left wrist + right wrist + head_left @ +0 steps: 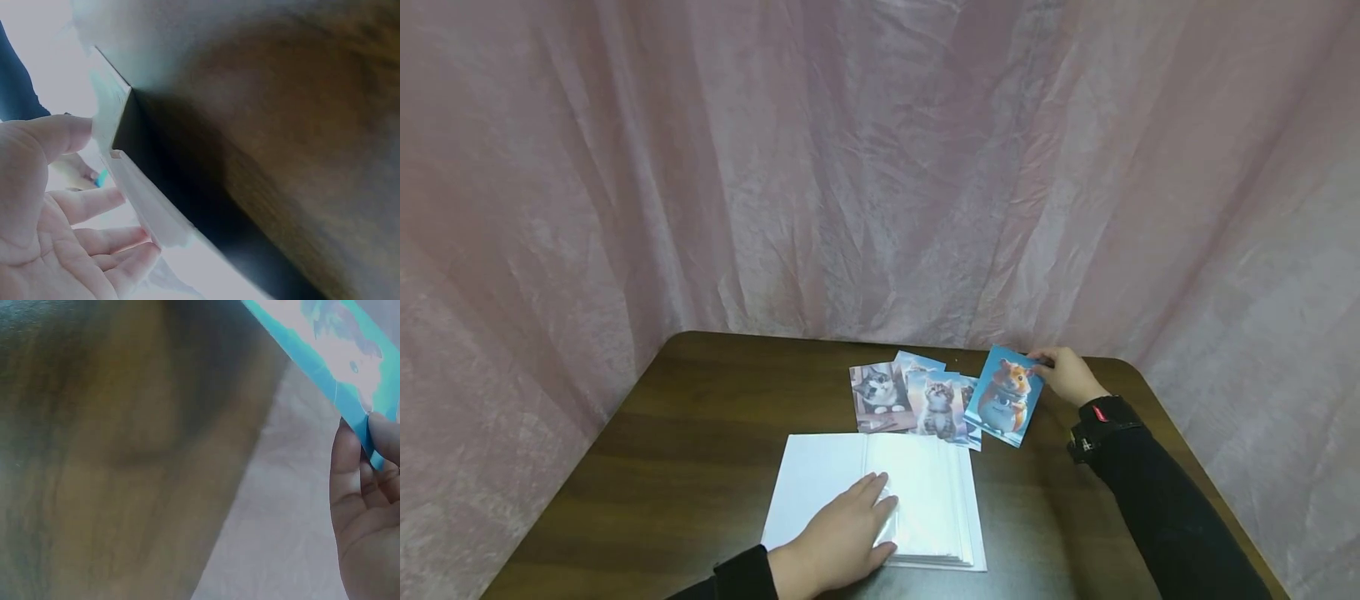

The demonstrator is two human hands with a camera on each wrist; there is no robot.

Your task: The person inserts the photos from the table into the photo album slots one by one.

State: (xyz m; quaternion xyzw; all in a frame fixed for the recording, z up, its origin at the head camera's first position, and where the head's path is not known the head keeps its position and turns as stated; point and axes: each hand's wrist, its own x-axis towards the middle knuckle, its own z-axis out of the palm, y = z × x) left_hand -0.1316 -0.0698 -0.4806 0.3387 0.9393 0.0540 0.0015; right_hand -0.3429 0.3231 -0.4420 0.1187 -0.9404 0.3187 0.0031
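A white photo album (925, 492) lies spread open near the table's front, its pages bright with glare. My left hand (842, 529) rests on it around the fold, fingers extended; in the left wrist view the fingertips (140, 240) touch the album's edge. My right hand (1066, 375) pinches the upper right corner of a blue picture card (1003, 396) showing a hamster. The right wrist view has the thumb (384, 434) on the card's face and fingers behind it. The card overlaps the right end of a group of cat picture cards (938, 404).
Several cat cards, among them a grey-and-white cat card (880, 396), lie overlapping just behind the album. The brown wooden table (700, 450) has rounded far corners. A pink curtain (865, 167) hangs along its back and sides.
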